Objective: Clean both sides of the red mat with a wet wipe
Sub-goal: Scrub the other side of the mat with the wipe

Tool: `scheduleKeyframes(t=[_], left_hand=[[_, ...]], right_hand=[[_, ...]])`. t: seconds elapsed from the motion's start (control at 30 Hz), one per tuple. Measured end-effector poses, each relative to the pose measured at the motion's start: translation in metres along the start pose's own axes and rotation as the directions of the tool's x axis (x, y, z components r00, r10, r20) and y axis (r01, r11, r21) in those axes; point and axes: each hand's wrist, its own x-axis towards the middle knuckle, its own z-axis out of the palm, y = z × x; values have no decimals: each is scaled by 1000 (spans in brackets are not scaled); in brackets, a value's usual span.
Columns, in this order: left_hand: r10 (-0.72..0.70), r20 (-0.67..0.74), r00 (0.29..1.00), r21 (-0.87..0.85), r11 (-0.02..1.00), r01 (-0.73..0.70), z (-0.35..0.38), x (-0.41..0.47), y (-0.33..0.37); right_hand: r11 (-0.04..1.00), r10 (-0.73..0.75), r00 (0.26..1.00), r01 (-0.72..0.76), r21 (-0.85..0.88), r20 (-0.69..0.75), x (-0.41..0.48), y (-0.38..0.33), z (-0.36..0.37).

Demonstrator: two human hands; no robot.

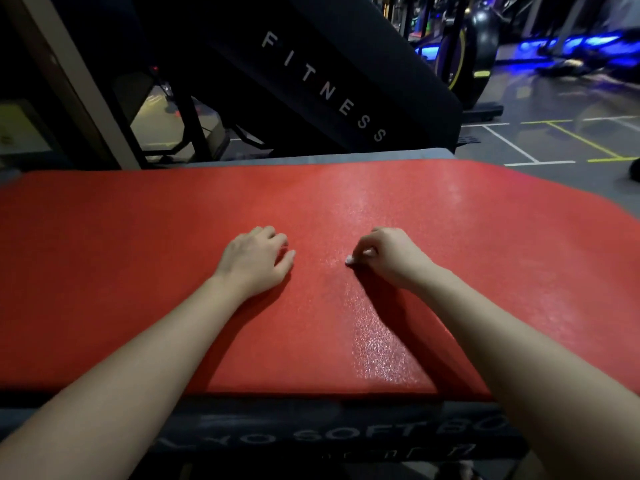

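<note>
Both forearms reach over the red mat (173,271); my right hand (388,258) pinches a small wet wipe (349,260), mat running sideways beneath it, left hand (256,261) flat, empty

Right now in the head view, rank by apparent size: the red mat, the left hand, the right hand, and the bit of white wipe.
1. Flat red textured mat, far the largest.
2. Left hand and right hand: alike, not ranked.
3. Small white wet wipe, only a sliver showing at the right fingertips.
</note>
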Motion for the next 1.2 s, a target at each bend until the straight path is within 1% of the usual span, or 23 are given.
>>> scheduleKeyframes(t=[0.07,0.1,0.17,0.23,0.3,0.37,0.43,0.5,0.57,0.63,0.67,0.73,0.8,0.83,0.87,0.9,0.93,1.0,1.03,1.07,1.1,1.17,1.2], left_hand=[[-7,-11,1000,-78,997,6,9,20,-9],[-28,-1,1000,-118,993,28,13,28,-15],[-83,40,996,-178,980,89,26,38,-24],[-138,105,985,-198,968,156,42,42,-28],[-151,133,980,-190,966,175,53,45,-30],[-142,122,982,-179,970,163,56,48,-30],[-143,119,983,-175,971,162,57,48,-33],[-147,136,980,-169,971,170,59,47,-34],[-131,150,980,-170,973,156,60,49,-36],[-129,154,980,-174,972,155,60,50,-39],[-130,153,980,-174,972,156,61,50,-39],[-127,149,981,-173,973,153,62,51,-39],[-132,141,981,-176,972,156,63,50,-39],[-133,134,982,-174,972,156,64,50,-39],[-133,126,983,-171,973,153,64,51,-39],[-130,125,984,-169,974,150,64,51,-39],[-123,133,984,-166,976,144,64,52,-40],[-131,133,982,-159,976,151,66,52,-39],[-135,133,982,-163,974,156,65,52,-39],[-133,139,981,-169,973,155,64,52,-38],[-129,145,981,-169,974,153,63,53,-38],[-126,159,979,-161,975,151,61,52,-38],[-124,164,979,-158,976,151,61,52,-38]], right_hand=[[998,45,998,-46,41,38,8,4,-5],[997,44,989,-52,55,143,10,5,-10],[996,-8,913,-28,82,407,12,2,-17],[995,-73,869,29,95,489,15,2,-15],[995,-101,930,90,47,353,23,9,-8],[998,-56,995,55,19,86,32,24,3],[996,-20,995,28,84,-97,44,35,13],[996,-81,994,83,28,-69,59,37,14],[994,-95,987,100,-32,133,75,35,0],[999,-50,932,48,14,360,92,37,-16],[998,-33,912,8,64,408,99,41,-20],[997,7,954,-31,76,299,113,53,-16],[1000,19,998,-19,-6,66,131,61,-6],[1000,24,1000,-24,-20,0,137,61,-4],[1000,29,1000,-29,-7,1,140,61,-5],[999,29,997,-31,30,71,141,62,-8],[996,18,979,-35,77,204,137,61,-13],[994,-32,873,-23,107,487,127,57,-23],[995,-53,834,0,96,549,127,55,-26],[996,-60,839,14,88,541,131,55,-26],[998,-45,878,18,62,476,138,54,-25],[1000,-12,971,18,-22,238,164,59,-16],[999,8,993,-2,-54,118,177,63,-12]])
